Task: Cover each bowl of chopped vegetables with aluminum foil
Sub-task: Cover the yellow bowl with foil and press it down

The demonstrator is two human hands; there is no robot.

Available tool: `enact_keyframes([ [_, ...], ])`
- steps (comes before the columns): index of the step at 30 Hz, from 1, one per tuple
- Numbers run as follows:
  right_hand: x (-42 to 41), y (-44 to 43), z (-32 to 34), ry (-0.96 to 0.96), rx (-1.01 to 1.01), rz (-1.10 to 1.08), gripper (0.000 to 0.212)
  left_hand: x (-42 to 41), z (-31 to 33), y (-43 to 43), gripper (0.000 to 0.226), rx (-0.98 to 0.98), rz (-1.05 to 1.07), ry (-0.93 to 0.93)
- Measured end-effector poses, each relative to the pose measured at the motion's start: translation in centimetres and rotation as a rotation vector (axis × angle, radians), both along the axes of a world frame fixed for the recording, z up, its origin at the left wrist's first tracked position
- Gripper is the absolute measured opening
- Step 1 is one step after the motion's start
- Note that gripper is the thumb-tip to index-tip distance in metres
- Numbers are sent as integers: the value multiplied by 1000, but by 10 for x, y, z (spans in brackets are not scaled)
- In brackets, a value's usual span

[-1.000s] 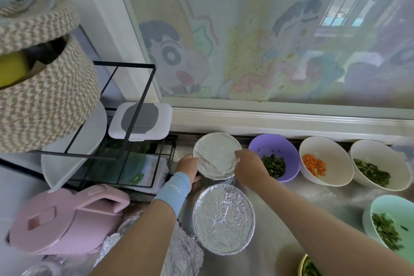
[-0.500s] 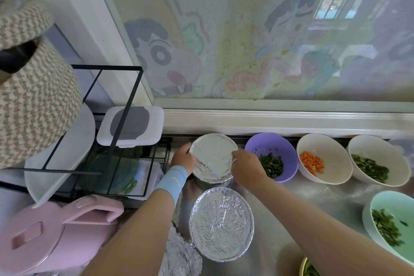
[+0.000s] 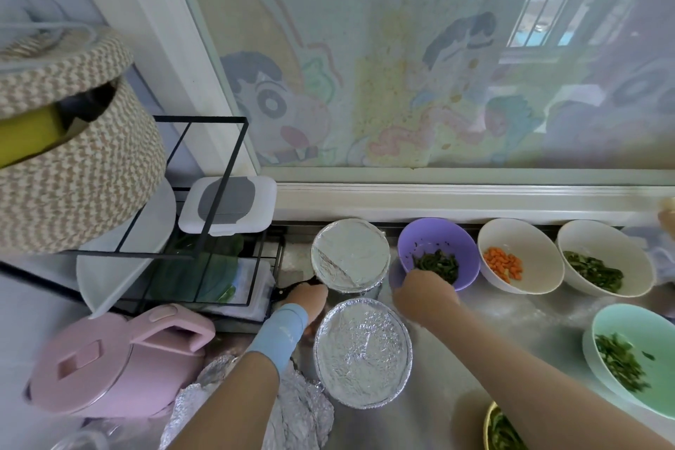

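Two foil-covered bowls stand on the counter: the far foil-covered bowl (image 3: 350, 254) by the wall and the near foil-covered bowl (image 3: 363, 347) in front of it. My left hand (image 3: 305, 300), with a blue wristband, sits at the far bowl's lower left side; its fingers are hidden. My right hand (image 3: 425, 298), blurred, is on the near rim of the uncovered purple bowl (image 3: 438, 241) of chopped greens, fingers over the rim. Also uncovered are a white bowl of carrot pieces (image 3: 540, 256), a white bowl of greens (image 3: 621, 252), a mint bowl (image 3: 653, 340) and a yellow bowl (image 3: 489, 416).
Crumpled loose foil (image 3: 299, 413) lies at the bottom under my left forearm. A pink lidded pot (image 3: 113, 365) stands at the left, with a black wire rack (image 3: 204, 194), a white box (image 3: 228, 205) and a woven basket (image 3: 73, 157) behind it.
Both hands have left the top of the far foil-covered bowl. My right hand moved right to the purple bowl's rim; my left hand dropped to the bowl's lower left side.
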State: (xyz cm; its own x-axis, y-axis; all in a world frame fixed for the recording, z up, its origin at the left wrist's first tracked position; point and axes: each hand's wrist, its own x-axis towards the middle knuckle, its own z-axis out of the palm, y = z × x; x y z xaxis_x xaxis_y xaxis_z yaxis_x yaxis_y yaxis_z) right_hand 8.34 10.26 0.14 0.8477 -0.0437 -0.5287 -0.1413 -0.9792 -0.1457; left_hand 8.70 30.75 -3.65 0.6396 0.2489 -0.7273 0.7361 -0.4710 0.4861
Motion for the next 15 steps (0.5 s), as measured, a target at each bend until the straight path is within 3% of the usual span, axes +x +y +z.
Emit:
enact_keyframes([
  [2, -16, -1, 3, 195, 71, -143, 25, -12, 0, -4, 32, -64, -17, 142],
  [4, -27, 5, 6, 303, 214, -296, 24, -20, 0, -3, 39, -103, 9, 152],
  [8, -36, 16, 6, 214, 341, -358, 16, -28, 1, 6, 35, -80, 63, 77],
  [11, -41, 24, 4, 161, 415, -365, 22, -30, 0, 17, 30, -52, 88, 24],
  [15, -44, 29, 6, 189, 411, -361, 22, -34, 6, 24, 34, -56, 93, 30],
])
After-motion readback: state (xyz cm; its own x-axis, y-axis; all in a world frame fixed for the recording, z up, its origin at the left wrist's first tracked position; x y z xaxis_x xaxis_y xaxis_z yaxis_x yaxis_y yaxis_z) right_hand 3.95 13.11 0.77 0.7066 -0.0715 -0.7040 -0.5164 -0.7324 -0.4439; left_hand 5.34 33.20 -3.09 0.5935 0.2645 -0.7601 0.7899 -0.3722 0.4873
